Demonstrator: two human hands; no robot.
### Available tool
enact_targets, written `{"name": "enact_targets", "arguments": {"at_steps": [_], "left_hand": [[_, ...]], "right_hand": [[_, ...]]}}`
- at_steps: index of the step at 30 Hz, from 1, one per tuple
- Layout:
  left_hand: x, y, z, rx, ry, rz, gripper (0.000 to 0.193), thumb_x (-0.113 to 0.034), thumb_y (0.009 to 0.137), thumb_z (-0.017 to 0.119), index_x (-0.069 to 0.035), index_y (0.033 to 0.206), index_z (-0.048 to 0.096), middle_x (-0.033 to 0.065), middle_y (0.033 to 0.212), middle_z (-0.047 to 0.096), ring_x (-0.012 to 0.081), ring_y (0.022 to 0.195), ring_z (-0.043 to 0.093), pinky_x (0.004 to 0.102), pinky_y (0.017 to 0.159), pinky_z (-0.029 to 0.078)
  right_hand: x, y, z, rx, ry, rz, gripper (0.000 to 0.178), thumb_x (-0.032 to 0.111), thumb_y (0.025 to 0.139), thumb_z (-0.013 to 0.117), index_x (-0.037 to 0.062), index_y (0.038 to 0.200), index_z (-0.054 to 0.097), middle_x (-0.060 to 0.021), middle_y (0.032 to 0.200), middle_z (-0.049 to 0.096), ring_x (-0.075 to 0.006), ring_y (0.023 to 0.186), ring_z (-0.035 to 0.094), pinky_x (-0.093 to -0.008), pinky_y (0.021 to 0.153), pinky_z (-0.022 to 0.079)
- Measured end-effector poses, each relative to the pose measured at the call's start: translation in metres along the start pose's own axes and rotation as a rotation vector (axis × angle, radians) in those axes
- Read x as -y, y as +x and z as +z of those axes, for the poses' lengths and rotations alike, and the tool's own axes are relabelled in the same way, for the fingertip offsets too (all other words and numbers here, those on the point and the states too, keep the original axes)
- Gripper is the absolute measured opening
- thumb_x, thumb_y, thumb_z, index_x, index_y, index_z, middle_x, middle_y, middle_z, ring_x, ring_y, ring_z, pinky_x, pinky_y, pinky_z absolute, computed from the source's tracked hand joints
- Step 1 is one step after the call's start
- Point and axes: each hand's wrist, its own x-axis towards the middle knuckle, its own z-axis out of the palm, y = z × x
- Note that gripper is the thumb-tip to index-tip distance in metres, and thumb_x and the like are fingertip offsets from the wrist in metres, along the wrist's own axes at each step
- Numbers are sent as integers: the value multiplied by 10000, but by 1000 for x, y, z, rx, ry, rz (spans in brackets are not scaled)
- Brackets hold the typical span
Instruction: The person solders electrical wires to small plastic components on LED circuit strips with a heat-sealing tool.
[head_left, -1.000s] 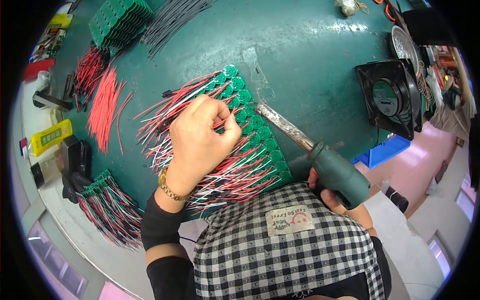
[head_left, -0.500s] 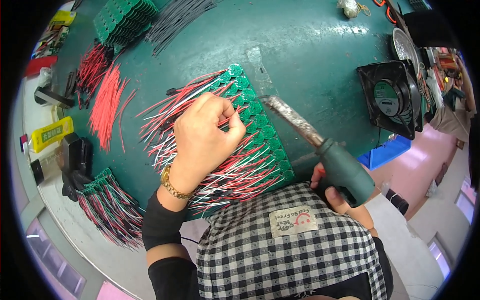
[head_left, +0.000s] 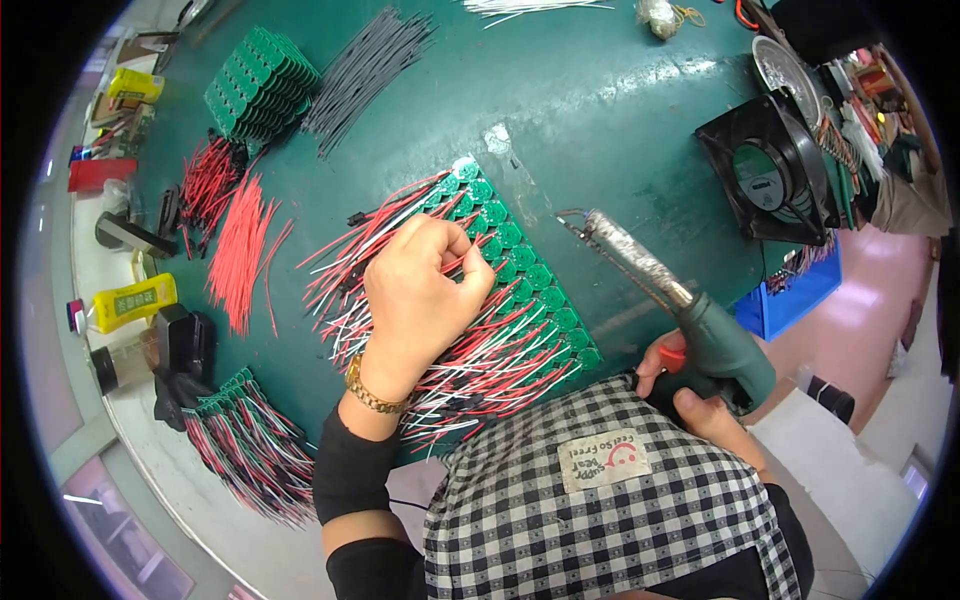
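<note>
Circuit boards [head_left: 520, 270], small and green, lie in a slanted row on the green table [head_left: 620, 110], each with red, white and black wires [head_left: 470, 370] fanning out to the lower left. The left hand [head_left: 420, 290] rests on the wires beside the row, fingers curled tight and pinching a wire at the boards' edge. The right hand [head_left: 700, 400] is wrapped around the green grip of a soldering gun [head_left: 660, 290], whose foil-wrapped barrel points up-left, its tip just beside the row but apart from it. Loose red wires [head_left: 240, 250] lie to the left, a black fan [head_left: 770, 175] to the right.
</note>
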Motion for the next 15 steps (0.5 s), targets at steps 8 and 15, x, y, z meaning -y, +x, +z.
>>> {"name": "enact_targets", "arguments": {"at_steps": [8, 15], "left_hand": [[9, 11, 3, 21, 58, -2, 129, -30, 661, 675, -74, 668, 554, 39, 645, 549, 185, 539, 561, 301, 491, 453], [11, 12, 3, -32, 61, 18, 134, -28, 679, 681, -65, 675, 552, 45, 670, 549, 177, 537, 549, 298, 488, 449]], "right_hand": [[-25, 25, -6, 142, 10, -154, 458, 225, 877, 598, -12, 1246, 468, -127, 1034, 580, -163, 822, 600, -326, 800, 488], [-29, 29, -8, 184, -191, -278, 375, 143, 850, 596, -18, 1180, 516, -91, 959, 602, -148, 807, 606, -308, 776, 495]]}}
